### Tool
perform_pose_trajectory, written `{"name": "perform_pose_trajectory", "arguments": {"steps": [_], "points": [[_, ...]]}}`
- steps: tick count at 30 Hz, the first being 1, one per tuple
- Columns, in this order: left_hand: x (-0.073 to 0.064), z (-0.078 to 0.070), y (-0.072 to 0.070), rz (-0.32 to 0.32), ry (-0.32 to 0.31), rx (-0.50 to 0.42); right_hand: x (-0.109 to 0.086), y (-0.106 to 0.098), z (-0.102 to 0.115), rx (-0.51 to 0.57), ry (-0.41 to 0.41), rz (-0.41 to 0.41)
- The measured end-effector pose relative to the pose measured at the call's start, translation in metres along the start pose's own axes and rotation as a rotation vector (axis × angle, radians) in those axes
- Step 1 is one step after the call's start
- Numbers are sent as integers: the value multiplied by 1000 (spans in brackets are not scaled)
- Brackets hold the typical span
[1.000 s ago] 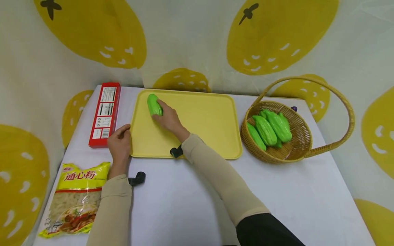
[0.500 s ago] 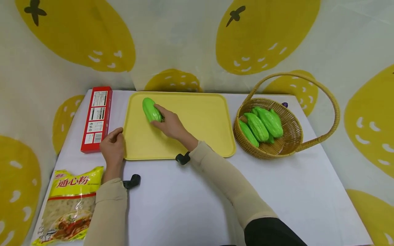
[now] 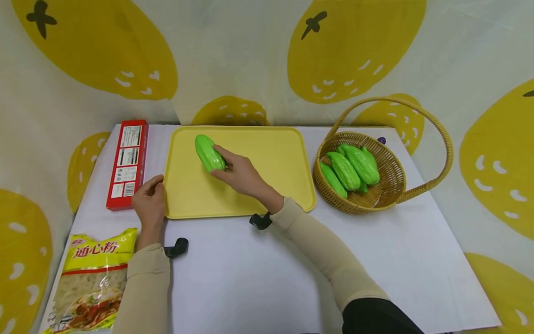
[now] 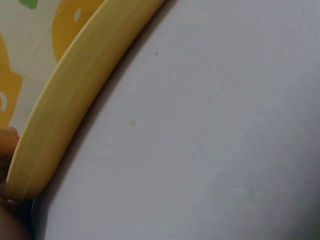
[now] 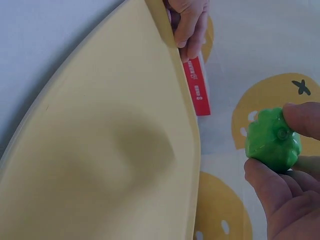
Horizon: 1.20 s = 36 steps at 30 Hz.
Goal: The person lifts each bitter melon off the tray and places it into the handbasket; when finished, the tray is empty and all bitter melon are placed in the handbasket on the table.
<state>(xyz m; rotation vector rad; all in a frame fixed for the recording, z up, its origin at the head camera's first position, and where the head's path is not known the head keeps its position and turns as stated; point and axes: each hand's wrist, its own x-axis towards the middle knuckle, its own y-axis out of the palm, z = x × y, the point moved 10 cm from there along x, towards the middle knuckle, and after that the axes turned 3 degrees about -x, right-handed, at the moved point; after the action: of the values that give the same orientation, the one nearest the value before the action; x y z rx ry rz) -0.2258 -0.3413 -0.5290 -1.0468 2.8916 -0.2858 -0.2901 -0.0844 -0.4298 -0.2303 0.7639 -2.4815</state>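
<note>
In the head view my right hand point(image 3: 247, 177) holds a green bitter melon point(image 3: 207, 152) between thumb and fingers, raised over the left part of the yellow tray point(image 3: 271, 157). The melon's lobed end point(image 5: 270, 142) faces the camera in the right wrist view, clear of the tray, whose surface carries a shadow. At the tray's left edge, my left hand point(image 3: 149, 202) pinches the rim. The left wrist view has only a bit of that hand, at the lower left beside the tray's outer wall point(image 4: 75, 100). Several more bitter melons point(image 3: 356, 164) lie in a wicker basket point(image 3: 392, 185).
The basket, with a tall handle point(image 3: 448, 153), stands right of the tray. A red box point(image 3: 127, 167) lies to the tray's left, and a yellow pasta bag point(image 3: 92, 278) is nearer the front. Behind the basket sits a small purple thing point(image 3: 381, 140). A patterned cloth point(image 3: 233, 55) hangs behind.
My right hand has lifted the bitter melon off the tray and drawn it slightly right and toward me. The left hand stays at the tray's edge. The head view has shifted a little.
</note>
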Motion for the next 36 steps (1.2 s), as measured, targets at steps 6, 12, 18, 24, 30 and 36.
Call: {"name": "perform_pose_trajectory", "arguments": {"steps": [6, 12, 18, 24, 30, 36], "points": [[-1, -2, -1, -6, -1, -8, -19, -16, 2, 48, -23, -10], [-2, -3, 2, -6, 10, -18, -43, -40, -1, 113, -21, -47], [-2, -4, 1, -2, 14, -5, -69, -65, -7, 140, -24, -83], [-2, -4, 0, 1, 3, 2, -93, -87, -17, 173, 2, -105], [-2, -3, 0, 3, -20, 12, -122, -115, -28, 158, 18, -163], [-3, -3, 0, -2, -17, 17, -152, -150, -40, 88, 28, -253]]}}
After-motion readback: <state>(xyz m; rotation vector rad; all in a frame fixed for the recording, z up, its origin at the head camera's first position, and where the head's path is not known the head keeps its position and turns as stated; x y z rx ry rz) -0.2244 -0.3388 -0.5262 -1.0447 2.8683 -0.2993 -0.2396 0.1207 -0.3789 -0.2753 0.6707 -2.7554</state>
